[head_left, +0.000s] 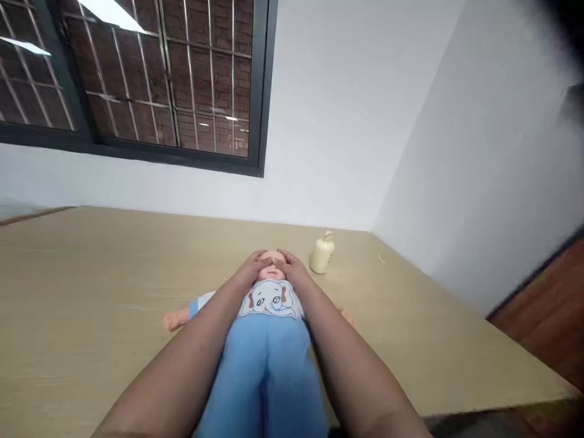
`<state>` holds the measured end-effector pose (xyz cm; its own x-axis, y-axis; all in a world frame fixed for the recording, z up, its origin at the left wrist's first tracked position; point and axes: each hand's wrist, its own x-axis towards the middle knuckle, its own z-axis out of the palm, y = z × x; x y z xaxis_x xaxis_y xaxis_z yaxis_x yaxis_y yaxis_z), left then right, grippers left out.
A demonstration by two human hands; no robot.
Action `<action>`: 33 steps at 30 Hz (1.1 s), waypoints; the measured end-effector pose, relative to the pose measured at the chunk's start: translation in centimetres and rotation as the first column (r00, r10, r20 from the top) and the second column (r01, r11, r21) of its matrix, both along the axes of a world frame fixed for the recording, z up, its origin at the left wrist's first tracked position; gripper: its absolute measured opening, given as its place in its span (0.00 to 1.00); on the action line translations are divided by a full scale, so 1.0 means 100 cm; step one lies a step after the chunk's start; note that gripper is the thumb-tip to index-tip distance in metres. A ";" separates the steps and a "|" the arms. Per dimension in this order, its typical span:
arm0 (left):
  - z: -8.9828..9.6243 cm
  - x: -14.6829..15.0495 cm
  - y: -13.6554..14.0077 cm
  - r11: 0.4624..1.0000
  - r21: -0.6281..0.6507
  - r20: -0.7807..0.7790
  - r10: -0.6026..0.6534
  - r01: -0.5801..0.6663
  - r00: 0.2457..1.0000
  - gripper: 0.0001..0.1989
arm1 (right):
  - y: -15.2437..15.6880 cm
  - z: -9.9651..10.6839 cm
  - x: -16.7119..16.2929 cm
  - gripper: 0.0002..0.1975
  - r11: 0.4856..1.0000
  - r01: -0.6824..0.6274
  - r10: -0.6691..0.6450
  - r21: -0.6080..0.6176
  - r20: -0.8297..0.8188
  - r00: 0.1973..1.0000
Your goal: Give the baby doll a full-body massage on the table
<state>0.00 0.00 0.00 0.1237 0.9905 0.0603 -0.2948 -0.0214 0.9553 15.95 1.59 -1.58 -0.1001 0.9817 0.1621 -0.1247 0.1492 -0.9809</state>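
On its back on the table lies a baby doll [272, 298], its head at the far end and its legs toward me. It has a white top with an elephant face and blue trousers. My left hand [252, 267] cups the left side of the doll's head, and my right hand [293, 267] cups the right side. Both thumbs rest across the doll's face around the eyes and nose, covering them; its mouth and forehead show. The fingers curve round the head and are partly hidden. My forearms pass over the doll's arms, leaving the small hands visible at either side.
A cream pump bottle [322, 253] stands on the table [114, 274], right of the doll's head. White walls [347, 121] meet behind the table's far right corner. A barred window [173, 79] is at upper left. Brown wood [547, 310] shows beyond the right edge.
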 end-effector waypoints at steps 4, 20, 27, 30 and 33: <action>0.001 0.002 0.001 1.000 -0.018 -0.008 0.015 -0.016 1.000 0.23 | 0.001 -0.001 -0.001 0.32 1.000 0.004 -0.005 -0.023 -0.030 1.000; -0.005 -0.009 0.005 0.987 -0.110 0.273 -0.083 0.116 0.959 0.22 | -0.005 0.003 0.009 0.29 0.966 -0.175 0.097 -0.192 -0.358 0.928; 0.001 -0.001 0.000 0.995 -0.083 0.185 -0.036 0.052 0.982 0.19 | -0.008 0.005 0.009 0.33 0.963 -0.222 0.163 -0.153 -0.325 0.931; 0.007 0.002 -0.006 0.999 -0.043 0.047 -0.008 0.010 0.999 0.21 | -0.005 0.000 0.004 0.32 0.984 -0.155 0.138 -0.084 -0.183 0.973; 0.013 0.003 -0.012 0.999 -0.030 -0.045 0.026 -0.027 0.999 0.21 | 0.000 -0.004 0.000 0.30 0.997 -0.076 0.074 -0.035 -0.034 0.997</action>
